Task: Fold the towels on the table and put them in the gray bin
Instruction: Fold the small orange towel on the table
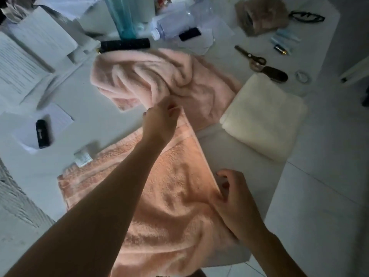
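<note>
Head view: peach towel's [175, 206] right edge held at both ends.
Left hand [161, 124] pinches its far corner; right hand [233, 200] pinches the nearer stretch, the edge running between them.

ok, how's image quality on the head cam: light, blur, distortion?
Head view: dim and underexposed, corners darker; the orange towel is the best-lit area. Soft throughout, with smearing on clutter at the far end, e.g. the scissors. Wide-angle bending curves the table edges. Left hand and right hand stay readable. No glare.
</note>
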Demonstrator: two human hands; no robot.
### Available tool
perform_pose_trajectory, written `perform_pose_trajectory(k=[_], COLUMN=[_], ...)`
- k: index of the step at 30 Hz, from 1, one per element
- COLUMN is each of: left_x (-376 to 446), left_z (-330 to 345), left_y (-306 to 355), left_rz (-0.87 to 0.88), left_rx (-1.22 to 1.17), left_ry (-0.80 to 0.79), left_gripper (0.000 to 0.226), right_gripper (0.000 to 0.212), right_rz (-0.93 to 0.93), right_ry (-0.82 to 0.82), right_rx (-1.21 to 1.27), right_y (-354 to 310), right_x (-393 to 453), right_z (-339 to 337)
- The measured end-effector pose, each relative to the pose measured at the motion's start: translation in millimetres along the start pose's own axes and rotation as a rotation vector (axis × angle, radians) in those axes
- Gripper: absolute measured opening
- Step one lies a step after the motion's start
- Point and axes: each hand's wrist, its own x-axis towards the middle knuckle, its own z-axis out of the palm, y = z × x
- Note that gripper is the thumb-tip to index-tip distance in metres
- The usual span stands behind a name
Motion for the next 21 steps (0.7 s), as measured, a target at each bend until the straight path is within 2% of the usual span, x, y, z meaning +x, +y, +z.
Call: perform_pose_trajectory(k=[1,2,6,9,11,13,15,17,21], left_x=[0.1,-0.5,-12.0,-65.7,-123.8,-183.2,-229.1,-258.4,-273.4], left_z=[4.5,8.6,13.6,-5.0,-17.1,-24.5,-28.3,-28.5,-25.1], left_y=[-3.9,-7.5,-8.1,-3.0,-9.9,-25.0,-44.7,-66.2,-96.7], left_rz=[0.0,0.004,0.078,0.203,0.224,0.158,0.066,0.019,0.117], left_rx=[0.033,0.048,0.083,0.068,0.068,0.135,0.206,0.238,0.29], left_ry=[-0.017,-0.027,0.019,0.125,0.086,-0.032,-0.113,-0.155,-0.249], left_gripper=[0.011,0.011,0.012,0.031,0.034,0.033,0.035,0.046,0.061], right_gripper=[0.02,0.014,0.031,0.026,0.018,0.021,0.029,0.034,0.034], right_rz=[-0.024,-0.036,-0.09,-0.177,-0.215,-0.248,-0.257,-0.181,-0.042], right_ry=[-0.027,-0.078,-0.242,-0.35,-0.444,-0.522,-0.518,-0.489,-0.337], right_rx=[-0.015,-0.011,0.075,-0.013,-0.052,-0.085,-0.045,0.125,0.331], right_y=[8.1,15.2,38.1,40.8,38.5,37.2,40.4,45.4,62.9], right_x=[-15.8,-29.9,-55.7,-49.0,-44.9,-43.9,-43.6,-46.7,-56.3], right_z=[-0.5,-1.3,-8.9,-20.0,-22.9,-27.4,-34.6,-46.0,-73.7])
